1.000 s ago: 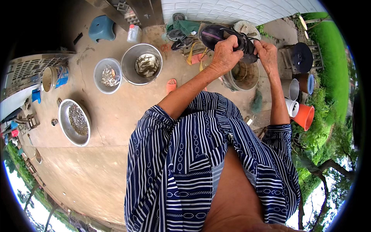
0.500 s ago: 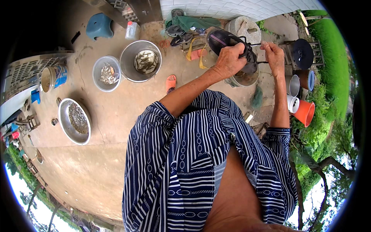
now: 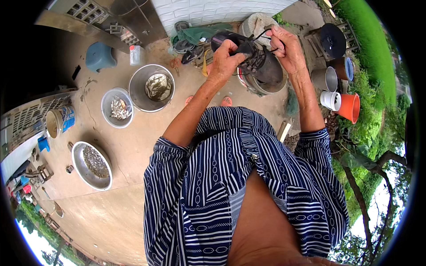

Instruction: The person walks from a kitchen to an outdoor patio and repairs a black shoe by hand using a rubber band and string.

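Note:
A dark shoe (image 3: 267, 69) with black laces hangs over a round bucket (image 3: 262, 91), toe pointing to the lower right. My left hand (image 3: 225, 63) is closed on the collar of the shoe, thumb and fingers pinching its edge. To the right of it, my right hand (image 3: 287, 49) is raised with its fingers curled round a black shoelace (image 3: 262, 35), which stretches from the shoe's eyelets. The shoe hides much of the bucket's opening.
At left stand a metal pot (image 3: 133, 98) and a pale basin (image 3: 104, 111), both holding small fish. Lower left is an oval basin (image 3: 78, 153). Orange (image 3: 350, 107) and white (image 3: 328, 100) buckets stand at right. A blue stool (image 3: 98, 56) and dark shoes (image 3: 192, 54) lie farther off.
The shoe has tilted so its toe now shows at the lower right. My right hand has moved up and left with the lace. My view has also shifted.

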{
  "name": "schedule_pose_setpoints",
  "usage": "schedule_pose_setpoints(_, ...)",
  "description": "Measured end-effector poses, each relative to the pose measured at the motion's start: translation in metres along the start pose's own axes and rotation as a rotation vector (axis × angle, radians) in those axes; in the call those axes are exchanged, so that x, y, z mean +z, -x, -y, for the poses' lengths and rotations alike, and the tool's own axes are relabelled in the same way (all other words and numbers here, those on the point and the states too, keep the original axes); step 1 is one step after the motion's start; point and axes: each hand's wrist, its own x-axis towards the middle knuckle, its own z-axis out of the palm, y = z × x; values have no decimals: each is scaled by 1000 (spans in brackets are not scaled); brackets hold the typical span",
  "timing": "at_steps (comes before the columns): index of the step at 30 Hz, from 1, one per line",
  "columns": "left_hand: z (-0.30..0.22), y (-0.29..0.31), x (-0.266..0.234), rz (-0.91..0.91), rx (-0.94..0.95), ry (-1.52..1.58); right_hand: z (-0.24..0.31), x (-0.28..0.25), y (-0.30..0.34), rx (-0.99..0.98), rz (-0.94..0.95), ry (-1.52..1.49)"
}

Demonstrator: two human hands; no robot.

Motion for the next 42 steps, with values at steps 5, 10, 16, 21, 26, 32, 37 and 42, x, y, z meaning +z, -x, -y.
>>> schedule_pose_setpoints(5,8,-12,8,102,-251,113,-1,25,6,-43,229,216)
schedule_pose_setpoints(10,19,-15,3,58,-110,212,1,8,-12,-49,22,298)
schedule_pose_setpoints(16,-5,15,20,-28,246,-265,-45,-69,-80,5,-407,-317)
schedule_pose_setpoints(21,37,-17,-6,-251,-78,456,-7,-35,-57,-145,-222,-426)
schedule_pose_setpoints(26,7,-31,-35,-379,-211,947,20,-13,9,-170,305,-202)
schedule_pose_setpoints(32,-30,-46,-44,-237,-128,1273,-31,0,59,135,634,812)
schedule_pose_setpoints(37,-25,-51,-36,-210,-55,1171,-18,-9,36,-103,284,551)
schedule_pose_setpoints(42,-49,-29,1,-76,8,964,2,25,1,-224,-10,688)
